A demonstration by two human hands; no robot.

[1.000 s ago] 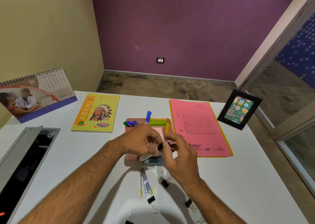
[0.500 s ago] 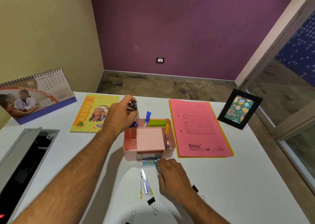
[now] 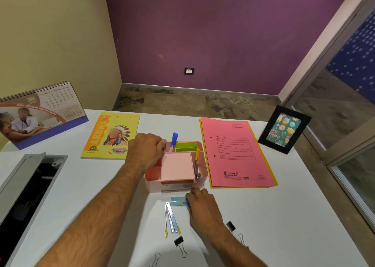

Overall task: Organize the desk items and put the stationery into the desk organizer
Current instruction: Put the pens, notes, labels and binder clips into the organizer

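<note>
The pink desk organizer (image 3: 150, 178) stands mid-desk, holding a blue marker (image 3: 174, 139), green sticky notes (image 3: 185, 146), a pink notepad (image 3: 176, 166) and a yellow pen (image 3: 196, 161). My left hand (image 3: 146, 151) is curled over its back-left compartment, closed on a dark pen; only a sliver of the pen shows at the fingertips. My right hand (image 3: 203, 207) grips the right end of a small clear blue box (image 3: 177, 201) just in front of the organizer. A metal compass (image 3: 171, 220) and several binder clips (image 3: 179, 243) lie nearer me.
A desk calendar (image 3: 40, 114) and a yellow notebook (image 3: 111, 137) are at the left. A pink folder (image 3: 235, 153) and a black photo frame (image 3: 284, 129) are at the right. An open cable hatch (image 3: 26, 187) is set in the desk's left edge.
My left hand carried the dark pen to the organizer and lowered it into the back-left compartment. My right hand came down onto the blue box.
</note>
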